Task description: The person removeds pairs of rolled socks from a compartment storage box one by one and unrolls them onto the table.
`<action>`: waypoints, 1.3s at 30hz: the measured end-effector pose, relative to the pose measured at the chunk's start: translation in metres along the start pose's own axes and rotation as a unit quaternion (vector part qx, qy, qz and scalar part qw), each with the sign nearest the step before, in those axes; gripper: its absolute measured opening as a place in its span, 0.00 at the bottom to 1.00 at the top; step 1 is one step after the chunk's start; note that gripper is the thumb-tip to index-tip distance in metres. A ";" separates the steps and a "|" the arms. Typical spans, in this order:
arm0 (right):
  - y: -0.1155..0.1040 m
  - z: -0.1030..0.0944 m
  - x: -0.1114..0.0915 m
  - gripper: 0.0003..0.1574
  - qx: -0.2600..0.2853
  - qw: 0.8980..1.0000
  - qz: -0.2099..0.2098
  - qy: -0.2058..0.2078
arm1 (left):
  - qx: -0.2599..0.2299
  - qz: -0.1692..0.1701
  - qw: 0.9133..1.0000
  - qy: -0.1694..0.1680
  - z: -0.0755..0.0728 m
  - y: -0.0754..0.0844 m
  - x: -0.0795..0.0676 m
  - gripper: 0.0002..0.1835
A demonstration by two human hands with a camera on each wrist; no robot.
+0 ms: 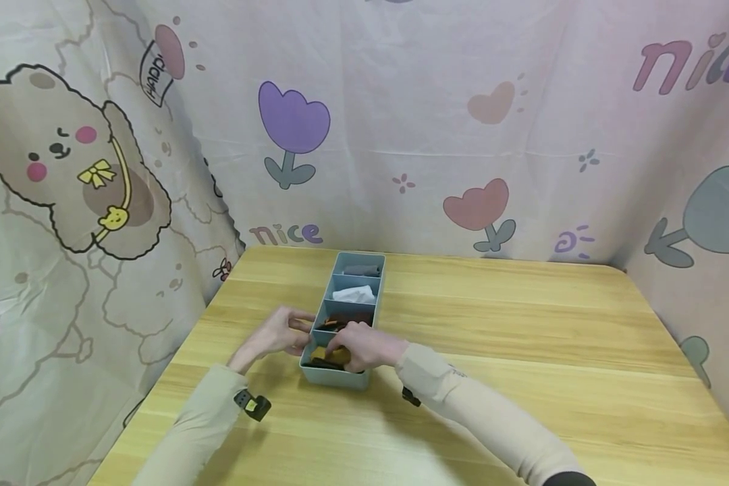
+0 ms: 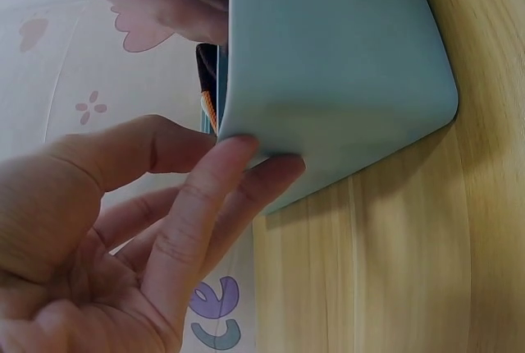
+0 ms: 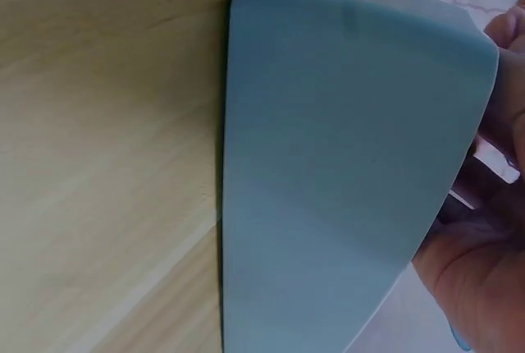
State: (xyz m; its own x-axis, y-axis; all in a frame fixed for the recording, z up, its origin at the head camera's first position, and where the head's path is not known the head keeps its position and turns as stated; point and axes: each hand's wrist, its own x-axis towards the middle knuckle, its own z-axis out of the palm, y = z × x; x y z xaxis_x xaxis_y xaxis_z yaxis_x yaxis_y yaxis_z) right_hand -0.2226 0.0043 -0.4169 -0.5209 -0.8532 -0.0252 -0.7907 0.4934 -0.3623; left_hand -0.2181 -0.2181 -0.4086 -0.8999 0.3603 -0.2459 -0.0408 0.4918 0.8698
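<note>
A long pale blue-green organizer box [image 1: 335,378] with a row of compartments stands on the table. My left hand [image 1: 279,332] is at its left side near the front; in the left wrist view, the thumb and fingers pinch the rim of the box wall [image 2: 344,66]. Reaching in from the right, my right hand [image 1: 367,345] has its fingers down inside the front compartment, among a mustard-yellow item [image 1: 320,353] and a dark one [image 1: 325,364]. The wall hides those fingertips in the right wrist view, and I cannot tell whether they grip anything.
Behind the front compartment, another holds dark brown items with a bit of orange [image 1: 333,323]. Farther back lie a white folded cloth [image 1: 354,295] and a grey rolled item [image 1: 361,271]. Printed curtains [image 1: 389,135] surround the wooden table [image 1: 522,337].
</note>
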 end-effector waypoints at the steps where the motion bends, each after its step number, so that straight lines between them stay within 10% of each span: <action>1: 0.001 0.000 -0.001 0.21 0.011 1.000 0.000 0.008 | -0.001 0.000 1.000 0.001 0.000 0.000 0.000 0.29; 14: 0.009 -0.008 -0.030 0.17 0.115 0.982 -0.060 0.139 | 0.017 -0.006 0.999 0.040 0.002 -0.003 0.000 0.29; 25: 0.032 -0.024 -0.081 0.18 0.334 0.910 -0.048 0.243 | 0.053 -0.009 0.997 0.061 -0.003 0.000 -0.005 0.27; 31: 0.061 -0.022 -0.111 0.19 0.347 0.895 -0.006 0.279 | 0.080 -0.012 0.994 0.075 -0.005 0.000 -0.003 0.27; 35: 0.085 -0.013 -0.126 0.19 0.329 0.903 0.037 0.275 | 0.165 0.032 0.978 0.122 0.005 0.009 -0.004 0.29; 39: 0.105 -0.004 -0.137 0.20 0.298 0.914 0.085 0.262 | 0.254 0.135 0.942 0.171 0.039 0.033 -0.002 0.28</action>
State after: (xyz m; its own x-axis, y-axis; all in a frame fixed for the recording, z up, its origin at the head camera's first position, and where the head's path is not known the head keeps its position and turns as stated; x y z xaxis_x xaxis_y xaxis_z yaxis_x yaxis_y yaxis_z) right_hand -0.2358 0.1732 -0.4478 -0.8257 -0.4980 0.2650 -0.4497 0.2976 -0.8421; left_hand -0.2004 -0.1718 -0.3963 -0.9385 0.2929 0.1827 0.3447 0.7662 0.5423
